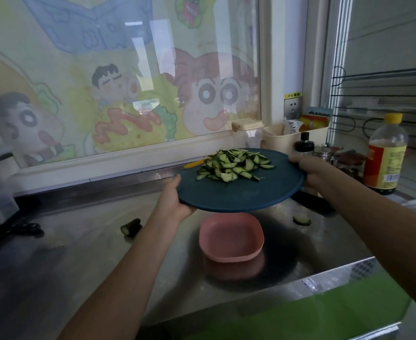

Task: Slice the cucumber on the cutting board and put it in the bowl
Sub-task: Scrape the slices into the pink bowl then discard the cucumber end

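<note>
A round dark blue cutting board (239, 192) is lifted above the steel counter, carrying a heap of thin cucumber slices (234, 164) on its far half. My left hand (175, 202) grips the board's left edge, thumb on top. My right hand (310, 171) grips its right edge. Directly below the board's near rim sits the pink square bowl (231, 238), with nothing inside. A yellow object (194, 164), perhaps a knife handle, shows at the board's far left rim.
A cucumber end piece (131, 227) lies on the counter to the bowl's left, and a stray slice (301, 220) to its right. An oil bottle (385, 153), spice jars (322, 153) and a beige container (293, 138) stand at the back right. The counter's front edge (325, 278) runs close below the bowl.
</note>
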The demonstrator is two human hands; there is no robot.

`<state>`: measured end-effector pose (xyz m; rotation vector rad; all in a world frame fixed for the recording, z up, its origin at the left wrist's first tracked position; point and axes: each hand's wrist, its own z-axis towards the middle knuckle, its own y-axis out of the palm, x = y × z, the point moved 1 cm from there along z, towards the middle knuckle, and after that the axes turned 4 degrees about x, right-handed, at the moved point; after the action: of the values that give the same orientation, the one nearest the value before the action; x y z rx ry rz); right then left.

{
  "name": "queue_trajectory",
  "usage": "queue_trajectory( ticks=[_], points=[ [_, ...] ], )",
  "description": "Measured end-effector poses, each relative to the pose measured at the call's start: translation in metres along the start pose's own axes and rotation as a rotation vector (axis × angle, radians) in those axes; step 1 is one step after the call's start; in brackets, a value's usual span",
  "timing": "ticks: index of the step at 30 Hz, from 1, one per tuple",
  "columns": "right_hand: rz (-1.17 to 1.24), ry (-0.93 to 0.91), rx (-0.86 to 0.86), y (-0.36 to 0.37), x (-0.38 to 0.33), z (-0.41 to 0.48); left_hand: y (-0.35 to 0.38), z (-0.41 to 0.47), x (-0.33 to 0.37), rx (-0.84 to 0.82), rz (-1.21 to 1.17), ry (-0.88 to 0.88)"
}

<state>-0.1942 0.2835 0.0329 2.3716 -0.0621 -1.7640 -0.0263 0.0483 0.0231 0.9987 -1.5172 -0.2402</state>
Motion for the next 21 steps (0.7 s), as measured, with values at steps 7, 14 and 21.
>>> queue_trajectory(
  ticks=[7,14,21],
  points=[
    [-0.909,-0.502,0.056,0.032,-0.038,0.012,-0.01,0.018,-0.006,0.08,0.016,0.076],
    [-1.101,-0.626,-0.298,0.1,-0.037,0.011,-0.015,0.023,-0.009,0.026,0.009,0.131],
    [-1.187,-0.584,-0.38,0.12,-0.011,0.001,-0.008,0.024,-0.02,0.011,-0.037,0.118]
  ],
)
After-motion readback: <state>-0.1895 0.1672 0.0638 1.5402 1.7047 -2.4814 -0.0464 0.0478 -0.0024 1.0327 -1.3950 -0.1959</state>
